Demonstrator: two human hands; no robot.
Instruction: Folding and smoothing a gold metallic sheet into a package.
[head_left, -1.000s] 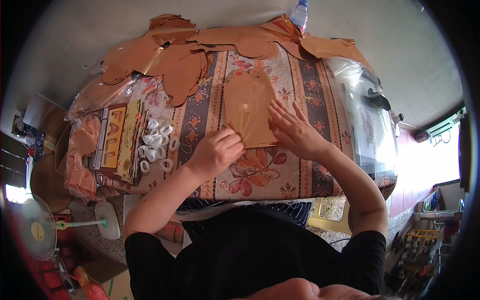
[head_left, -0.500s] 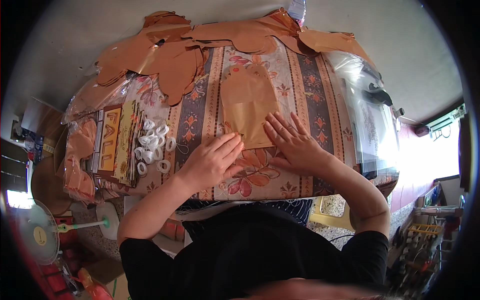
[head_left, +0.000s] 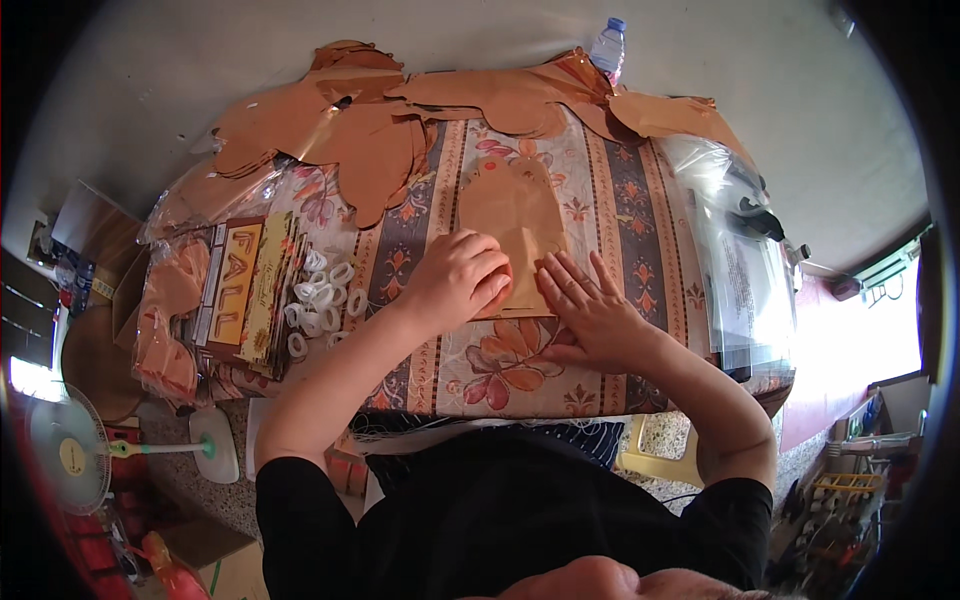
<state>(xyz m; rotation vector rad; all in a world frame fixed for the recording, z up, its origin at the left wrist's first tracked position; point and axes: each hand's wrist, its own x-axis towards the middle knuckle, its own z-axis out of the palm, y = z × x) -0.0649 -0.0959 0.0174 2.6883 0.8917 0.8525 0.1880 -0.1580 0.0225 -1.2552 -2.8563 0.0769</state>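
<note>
- Brown paper cutout (head_left: 512,215), 1 pc: flat on bench (head_left: 610,190) w/ floral cloth, near edge under both hands.
- Left hand (head_left: 462,280): grip curled, fingers bent, pressing cutout's lower left; nothing clasped.
- Right hand (head_left: 590,310): grip open, fingers spread flat, touching cutout's lower right corner.
- White rings (head_left: 322,295): approx. a dozen, loose cluster, left of left hand.
- Printed card packs (head_left: 240,290): stack, further left, beyond rings.
- Brown cutout pile (head_left: 370,130): many, overlapping, beyond hands at far edge.
- Water bottle (head_left: 608,45), 1 pc: far edge, upright.
- Clear plastic sheets (head_left: 745,260): right of right hand.
- Fan (head_left: 70,455), 1 pc: on floor, lower left.
</note>
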